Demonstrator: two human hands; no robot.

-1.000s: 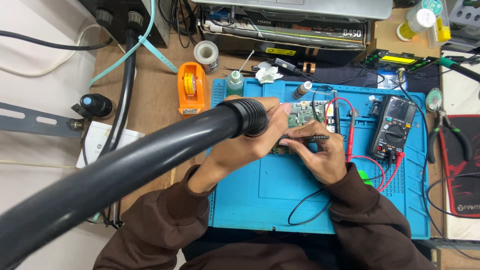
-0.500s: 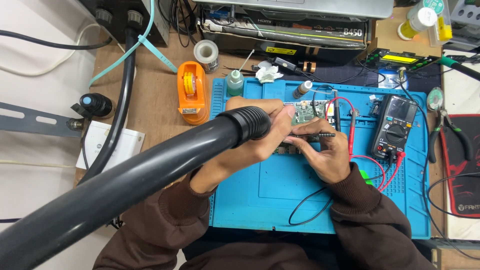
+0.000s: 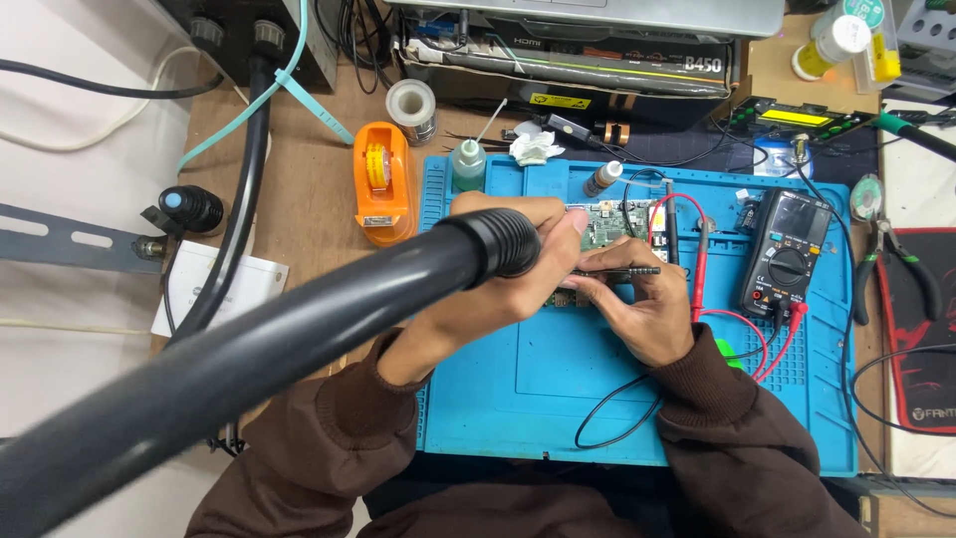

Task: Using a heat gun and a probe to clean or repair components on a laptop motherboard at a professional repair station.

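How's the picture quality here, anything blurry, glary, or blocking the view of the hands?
Head view: light is even and bright, shadows soft. The black hose sits close to the lens, looks oversized and slightly soft, and covers part of the left hand. The right hand, the circuit board and the multimeter are sharp. Mild glare shows on the blue mat; straight edges bend slightly near the frame's borders.

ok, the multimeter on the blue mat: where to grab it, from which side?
Take the multimeter across its two long side edges, coming from above and its upper end. It lies flat, face up, and the red and black leads plug in at its near end, so that end is cluttered.
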